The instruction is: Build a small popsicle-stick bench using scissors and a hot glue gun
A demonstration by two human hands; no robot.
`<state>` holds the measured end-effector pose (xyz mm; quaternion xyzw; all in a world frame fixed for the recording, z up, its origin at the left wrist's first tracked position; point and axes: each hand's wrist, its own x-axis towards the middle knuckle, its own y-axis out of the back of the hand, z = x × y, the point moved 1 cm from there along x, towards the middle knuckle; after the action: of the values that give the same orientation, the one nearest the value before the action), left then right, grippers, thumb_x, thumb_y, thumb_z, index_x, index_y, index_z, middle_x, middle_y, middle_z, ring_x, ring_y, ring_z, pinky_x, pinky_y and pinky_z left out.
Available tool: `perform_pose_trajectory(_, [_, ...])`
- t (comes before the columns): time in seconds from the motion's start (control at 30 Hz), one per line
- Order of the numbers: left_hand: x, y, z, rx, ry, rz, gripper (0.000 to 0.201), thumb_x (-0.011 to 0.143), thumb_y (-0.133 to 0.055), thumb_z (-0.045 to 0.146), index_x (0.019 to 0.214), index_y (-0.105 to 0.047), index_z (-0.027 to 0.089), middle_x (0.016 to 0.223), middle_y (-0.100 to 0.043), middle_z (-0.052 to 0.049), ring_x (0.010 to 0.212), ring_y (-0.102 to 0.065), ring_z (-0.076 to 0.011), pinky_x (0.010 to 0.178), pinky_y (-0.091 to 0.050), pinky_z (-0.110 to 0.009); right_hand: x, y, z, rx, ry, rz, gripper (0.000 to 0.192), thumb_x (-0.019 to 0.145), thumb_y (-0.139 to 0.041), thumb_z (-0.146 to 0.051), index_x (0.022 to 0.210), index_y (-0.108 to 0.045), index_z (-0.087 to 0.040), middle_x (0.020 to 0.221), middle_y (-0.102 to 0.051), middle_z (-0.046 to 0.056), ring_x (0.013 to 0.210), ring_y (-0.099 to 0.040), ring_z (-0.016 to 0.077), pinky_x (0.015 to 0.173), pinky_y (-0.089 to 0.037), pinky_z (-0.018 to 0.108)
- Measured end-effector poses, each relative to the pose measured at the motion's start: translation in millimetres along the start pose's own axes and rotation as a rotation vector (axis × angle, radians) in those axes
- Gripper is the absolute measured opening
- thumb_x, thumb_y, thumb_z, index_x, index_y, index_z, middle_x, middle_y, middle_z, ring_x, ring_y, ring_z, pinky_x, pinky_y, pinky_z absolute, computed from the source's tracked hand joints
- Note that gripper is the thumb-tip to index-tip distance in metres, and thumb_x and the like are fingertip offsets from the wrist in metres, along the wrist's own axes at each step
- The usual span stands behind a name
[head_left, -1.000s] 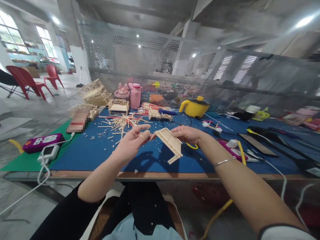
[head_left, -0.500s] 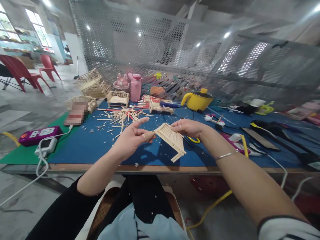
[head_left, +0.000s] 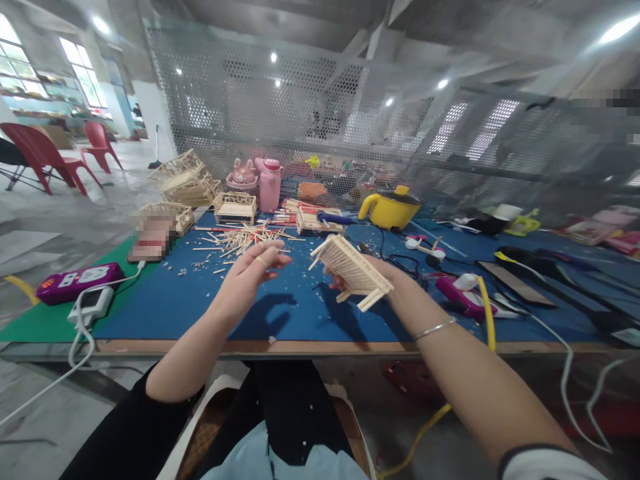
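Observation:
My right hand holds up a small panel of glued wooden sticks above the blue mat, its slatted face turned toward me. My left hand hovers to the left of the panel, apart from it, fingers loosely curled with nothing visible in them. A heap of loose wooden sticks lies on the mat beyond my left hand.
Finished stick models and a small stick bench stand at the back left, by a pink bottle. A yellow pot, a pink tool with yellow cord, a purple power strip and cables surround the work area.
My left hand let go of the panel and drew back to the left. My right hand lifted the panel and turned it to the right.

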<state>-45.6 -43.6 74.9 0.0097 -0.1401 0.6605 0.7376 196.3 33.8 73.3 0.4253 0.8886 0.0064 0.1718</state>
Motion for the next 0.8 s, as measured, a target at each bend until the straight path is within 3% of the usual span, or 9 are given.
perform_pose_trajectory(0.07, [11, -0.2, 3, 0.120, -0.140, -0.066, 0.046, 0.075, -0.066, 0.037, 0.117, -0.058, 0.019, 0.118, -0.063, -0.009, 0.117, -0.053, -0.0220, 0.098, -0.039, -0.035, 0, -13, 0, 0.104, -0.004, -0.013, 0.042, 0.073, -0.052, -0.059, 0.082, -0.063, -0.020, 0.062, -0.061, 0.001, 0.057, -0.058, 0.0144, 0.077, -0.050, 0.036])
perform_pose_trajectory(0.13, [23, -5.7, 8, 0.176, -0.224, -0.267, 0.060, 0.070, -0.072, 0.025, 0.126, -0.052, 0.022, 0.129, -0.056, -0.009, 0.127, -0.045, -0.0232, 0.104, -0.034, -0.037, 0, -30, -2, 0.263, -0.020, -0.059, 0.049, 0.075, -0.043, -0.066, 0.082, -0.062, -0.021, 0.061, -0.061, 0.002, 0.059, -0.059, 0.0156, 0.081, -0.049, 0.038])
perform_pose_trajectory(0.27, [41, -22.9, 18, 0.090, -0.095, -0.631, 0.080, 0.068, -0.071, 0.015, 0.139, -0.036, 0.022, 0.117, -0.063, -0.011, 0.111, -0.057, -0.0243, 0.090, -0.046, -0.037, 0, -64, -5, 0.432, -0.039, -0.213, 0.050, 0.079, -0.036, -0.066, 0.080, -0.060, -0.022, 0.068, -0.065, 0.003, 0.056, -0.060, 0.0171, 0.073, -0.051, 0.041])
perform_pose_trajectory(0.37, [46, -31.1, 19, 0.006, 0.045, -0.675, 0.077, 0.068, -0.071, 0.016, 0.137, -0.039, 0.022, 0.099, -0.069, -0.008, 0.089, -0.066, -0.0205, 0.072, -0.051, -0.030, 1, -69, 2, 0.385, -0.028, -0.325, 0.048, 0.078, -0.042, -0.063, 0.085, -0.062, -0.020, 0.073, -0.067, 0.005, 0.064, -0.064, 0.0182, 0.072, -0.052, 0.037])
perform_pose_trajectory(0.43, [48, -31.0, 15, -0.029, 0.130, -0.620, 0.065, 0.067, -0.072, 0.016, 0.128, -0.050, 0.021, 0.090, -0.070, -0.006, 0.078, -0.066, -0.0177, 0.066, -0.050, -0.027, -1, -54, 8, 0.231, -0.044, -0.293, 0.045, 0.075, -0.051, -0.059, 0.089, -0.064, -0.018, 0.077, -0.068, 0.007, 0.071, -0.065, 0.0183, 0.072, -0.052, 0.034])
perform_pose_trajectory(0.6, [54, -21.0, -8, -0.086, 0.469, -0.455, 0.029, 0.062, -0.073, 0.017, 0.090, -0.065, 0.012, 0.076, -0.070, -0.007, 0.063, -0.065, -0.0147, 0.062, -0.051, -0.028, -16, 26, -11, -0.189, -0.071, 0.029, 0.031, 0.064, -0.071, -0.034, 0.089, -0.066, -0.015, 0.081, -0.070, 0.007, 0.065, -0.062, 0.0152, 0.053, -0.047, 0.024])
perform_pose_trajectory(0.63, [56, -20.1, -13, -0.091, 0.501, -0.435, 0.027, 0.061, -0.072, 0.015, 0.087, -0.064, 0.012, 0.076, -0.069, -0.007, 0.063, -0.065, -0.0151, 0.062, -0.050, -0.028, -17, 38, -21, -0.217, -0.043, 0.187, 0.027, 0.068, -0.069, -0.033, 0.089, -0.067, -0.016, 0.081, -0.069, 0.007, 0.064, -0.060, 0.0135, 0.052, -0.046, 0.023])
perform_pose_trajectory(0.73, [59, -20.0, -25, -0.075, 0.404, -0.301, 0.028, 0.061, -0.068, 0.012, 0.087, -0.058, 0.014, 0.076, -0.068, -0.005, 0.065, -0.065, -0.0157, 0.064, -0.049, -0.029, -17, 36, -52, -0.269, 0.397, 0.819, 0.017, 0.076, -0.061, -0.032, 0.087, -0.065, -0.020, 0.071, -0.062, 0.002, 0.058, -0.052, 0.0100, 0.055, -0.044, 0.024])
perform_pose_trajectory(0.8, [60, -19.8, -28, -0.018, 0.211, -0.177, 0.030, 0.066, -0.064, 0.014, 0.094, -0.055, 0.016, 0.078, -0.068, -0.004, 0.069, -0.065, -0.0162, 0.066, -0.049, -0.029, -13, 8, -60, -0.363, 0.698, 1.032, 0.017, 0.081, -0.056, -0.033, 0.092, -0.063, -0.021, 0.072, -0.060, 0.000, 0.064, -0.053, 0.0114, 0.064, -0.046, 0.027])
